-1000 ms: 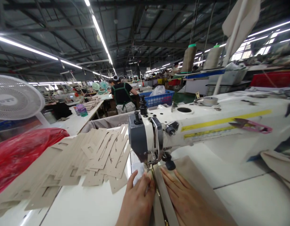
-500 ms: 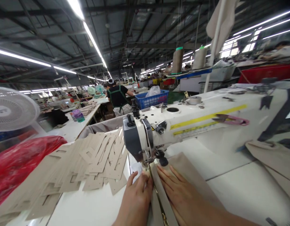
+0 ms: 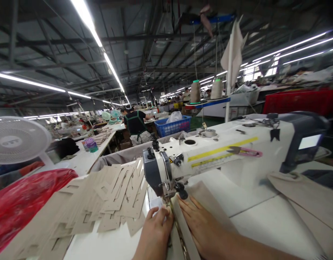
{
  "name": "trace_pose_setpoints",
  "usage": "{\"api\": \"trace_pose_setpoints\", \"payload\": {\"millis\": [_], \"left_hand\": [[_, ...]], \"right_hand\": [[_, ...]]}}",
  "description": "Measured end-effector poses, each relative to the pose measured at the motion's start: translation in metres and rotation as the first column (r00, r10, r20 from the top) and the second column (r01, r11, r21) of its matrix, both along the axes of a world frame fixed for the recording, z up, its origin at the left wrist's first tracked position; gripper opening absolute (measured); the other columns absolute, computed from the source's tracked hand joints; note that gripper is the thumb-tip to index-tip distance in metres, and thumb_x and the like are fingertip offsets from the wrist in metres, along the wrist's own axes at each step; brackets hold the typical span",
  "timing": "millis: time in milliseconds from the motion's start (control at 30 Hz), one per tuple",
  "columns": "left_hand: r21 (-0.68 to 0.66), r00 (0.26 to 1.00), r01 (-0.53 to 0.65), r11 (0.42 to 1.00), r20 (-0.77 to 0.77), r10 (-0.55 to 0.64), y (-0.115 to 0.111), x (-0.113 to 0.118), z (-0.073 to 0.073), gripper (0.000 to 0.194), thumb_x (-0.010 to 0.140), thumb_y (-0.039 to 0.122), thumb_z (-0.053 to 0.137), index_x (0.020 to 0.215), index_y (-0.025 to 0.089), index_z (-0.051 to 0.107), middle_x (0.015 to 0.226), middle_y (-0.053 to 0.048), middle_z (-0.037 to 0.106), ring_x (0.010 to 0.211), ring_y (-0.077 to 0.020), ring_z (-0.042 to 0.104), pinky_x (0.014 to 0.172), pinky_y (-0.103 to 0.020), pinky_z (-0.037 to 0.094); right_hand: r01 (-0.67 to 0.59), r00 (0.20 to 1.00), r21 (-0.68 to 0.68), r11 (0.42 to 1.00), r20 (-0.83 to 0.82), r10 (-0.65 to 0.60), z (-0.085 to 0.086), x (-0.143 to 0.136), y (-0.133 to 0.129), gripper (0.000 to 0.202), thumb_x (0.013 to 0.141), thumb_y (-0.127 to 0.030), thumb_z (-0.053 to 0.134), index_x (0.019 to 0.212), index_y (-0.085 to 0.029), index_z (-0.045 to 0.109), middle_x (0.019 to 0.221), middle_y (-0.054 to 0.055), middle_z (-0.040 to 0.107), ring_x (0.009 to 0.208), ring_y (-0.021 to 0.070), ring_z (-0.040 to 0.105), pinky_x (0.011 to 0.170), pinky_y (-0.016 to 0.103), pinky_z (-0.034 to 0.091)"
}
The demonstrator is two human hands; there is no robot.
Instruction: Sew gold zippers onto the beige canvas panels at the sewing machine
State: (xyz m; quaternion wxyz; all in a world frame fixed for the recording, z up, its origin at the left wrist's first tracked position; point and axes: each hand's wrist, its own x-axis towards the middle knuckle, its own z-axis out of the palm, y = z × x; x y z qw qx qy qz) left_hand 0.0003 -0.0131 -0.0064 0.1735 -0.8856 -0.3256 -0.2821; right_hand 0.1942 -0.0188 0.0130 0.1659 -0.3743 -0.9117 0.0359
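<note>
A sewing machine (image 3: 209, 151) stands before me, its presser foot down by a strip of beige fabric (image 3: 209, 198) with a gold-toothed zipper (image 3: 179, 231) running along it. My left hand (image 3: 157, 229) is at the zipper's left side, close to the needle, fingers bent and closed on its edge; what lies under the fingertips is partly hidden. Flat on the fabric right of the zipper lies my right hand (image 3: 200, 220), fingers stretched toward the presser foot.
Beige cut pieces with slots (image 3: 112, 195) lie piled left of the machine. A red plastic bag (image 3: 33, 191) and a white fan (image 3: 17, 141) are farther left. Pink-handled thread snips (image 3: 244, 151) rest against the machine arm. More beige fabric (image 3: 304, 198) lies right. A co-worker (image 3: 135, 122) sits ahead.
The view has tilted up and shifted, so the machine appears lower and more of its right end shows. Both hands keep nearly the same places by the presser foot.
</note>
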Motion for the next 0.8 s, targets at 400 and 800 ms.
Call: {"api": "trace_pose_setpoints", "payload": {"millis": [400,800], "left_hand": [[-0.135,1.0,-0.016,0.991,0.018,0.018,0.004,-0.001,-0.005,0.017,0.083,0.009,0.051,0.097,0.014,0.059,0.088,-0.009,0.062,0.083,-0.0218,0.058,0.071,-0.032,0.055],[-0.187,0.996,0.002,0.982,0.085,0.014,-0.009,0.0,-0.004,0.029,0.077,0.002,0.049,0.102,0.015,0.059,0.091,-0.009,0.065,0.082,-0.0224,0.06,0.073,-0.033,0.055]], "right_hand": [[-0.006,0.99,-0.007,1.0,-0.144,0.005,-0.011,-0.012,0.04,0.031,0.089,-0.022,0.041,0.112,-0.015,0.06,0.122,0.014,0.057,0.12,0.0272,0.045,0.107,0.048,0.024],[-0.082,0.953,-0.05,0.995,-0.298,0.064,-0.007,-0.006,0.012,0.036,0.084,-0.015,0.043,0.118,-0.016,0.057,0.125,0.014,0.055,0.114,0.0248,0.049,0.102,0.044,0.034]]}}
